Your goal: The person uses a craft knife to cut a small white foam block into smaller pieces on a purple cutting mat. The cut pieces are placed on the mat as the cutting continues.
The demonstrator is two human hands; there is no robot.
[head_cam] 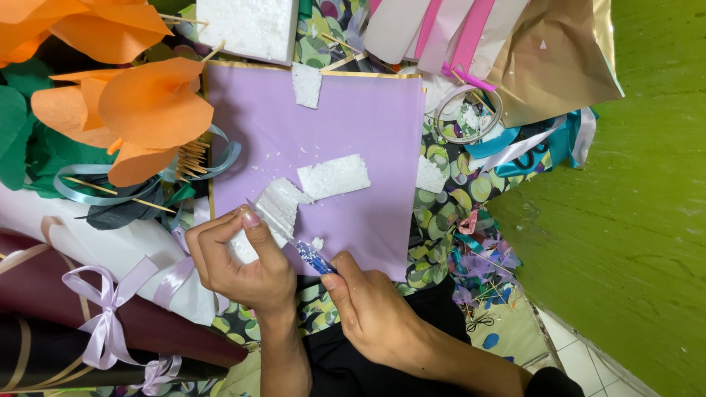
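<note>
Both hands (239, 261) (368, 305) curled (foam (276, 209), cutter (312, 256))

Orange paper flowers (132, 95), tape roll (468, 114), gold wrap (559, 55), green wall (632, 191).

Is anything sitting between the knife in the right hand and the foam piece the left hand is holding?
Nothing visible does. The right hand holds the blue-handled knife with its blade already against the white foam piece, which the left hand grips. Only loose foam crumbs lie nearby on the lilac sheet.
</note>
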